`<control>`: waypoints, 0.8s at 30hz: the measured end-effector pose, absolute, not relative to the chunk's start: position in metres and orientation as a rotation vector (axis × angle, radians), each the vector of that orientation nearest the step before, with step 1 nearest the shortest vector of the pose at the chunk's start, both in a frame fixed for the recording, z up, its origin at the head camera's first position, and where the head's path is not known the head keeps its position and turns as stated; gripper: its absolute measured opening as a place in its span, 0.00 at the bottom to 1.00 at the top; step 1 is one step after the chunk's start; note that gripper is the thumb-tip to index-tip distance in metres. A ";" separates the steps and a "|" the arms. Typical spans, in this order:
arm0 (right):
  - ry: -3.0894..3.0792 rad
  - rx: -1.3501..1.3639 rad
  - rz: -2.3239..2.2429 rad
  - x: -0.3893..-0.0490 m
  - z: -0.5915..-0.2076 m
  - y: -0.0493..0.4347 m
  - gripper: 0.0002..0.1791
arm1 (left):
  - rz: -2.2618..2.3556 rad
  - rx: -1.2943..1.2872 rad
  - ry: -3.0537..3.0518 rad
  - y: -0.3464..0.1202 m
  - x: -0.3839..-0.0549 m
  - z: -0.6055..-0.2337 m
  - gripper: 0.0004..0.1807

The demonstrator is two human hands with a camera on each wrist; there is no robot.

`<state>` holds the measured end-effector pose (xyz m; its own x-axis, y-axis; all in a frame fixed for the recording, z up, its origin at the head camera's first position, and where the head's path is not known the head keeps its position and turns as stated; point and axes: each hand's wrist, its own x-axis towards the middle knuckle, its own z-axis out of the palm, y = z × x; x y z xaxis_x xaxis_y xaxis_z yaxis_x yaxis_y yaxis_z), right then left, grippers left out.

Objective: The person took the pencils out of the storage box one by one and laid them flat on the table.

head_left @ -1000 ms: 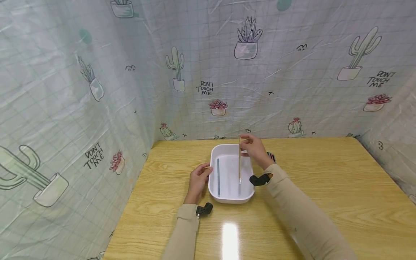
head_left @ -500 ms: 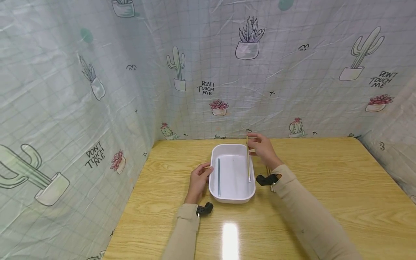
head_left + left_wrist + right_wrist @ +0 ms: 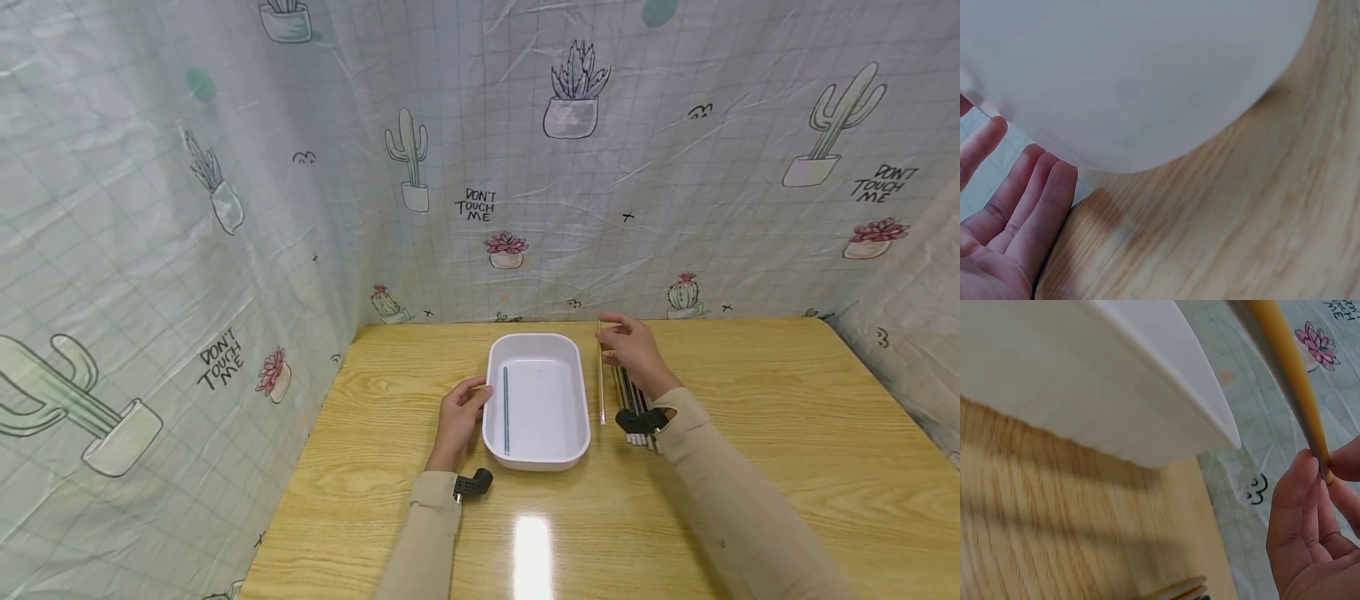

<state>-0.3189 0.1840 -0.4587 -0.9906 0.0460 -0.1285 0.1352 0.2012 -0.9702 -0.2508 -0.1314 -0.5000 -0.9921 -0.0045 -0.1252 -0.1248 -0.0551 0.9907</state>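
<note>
My right hand point(image 3: 636, 354) pinches a yellow pencil point(image 3: 602, 387) near its far end, between thumb and fingertips. The pencil points back toward me, just right of the white tray point(image 3: 543, 417). In the right wrist view, the yellow-and-grey pencil point(image 3: 1294, 375) slants up from the fingertips, beside the tray wall point(image 3: 1104, 394). My left hand point(image 3: 456, 417) holds the tray's left rim, thumb over the edge. From the left wrist, the other fingers point(image 3: 1044, 206) extend below the rim. A teal pencil point(image 3: 506, 408) lies along the tray's left side.
Several pencils point(image 3: 639, 439) lie side by side on the wooden table point(image 3: 750, 417), partly under my right hand and wrist camera. A cactus-print curtain point(image 3: 480, 150) hangs behind the table's far edge and along both sides.
My right hand has moved rightward with the yellow pencil, from over the tray to beyond its right rim. The pencils on the table now show more. The left hand has stayed put.
</note>
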 end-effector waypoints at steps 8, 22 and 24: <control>2.365 0.187 -1.949 -0.312 -0.470 0.207 0.27 | 2.201 -0.147 2.106 -0.132 -0.251 -0.501 0.22; 2.366 0.194 -1.895 -0.298 -0.485 0.243 0.31 | 2.215 -0.135 2.110 -0.133 -0.257 -0.514 0.22; 2.362 0.207 -1.886 -0.298 -0.489 0.247 0.31 | 2.220 -0.142 2.112 -0.133 -0.261 -0.523 0.22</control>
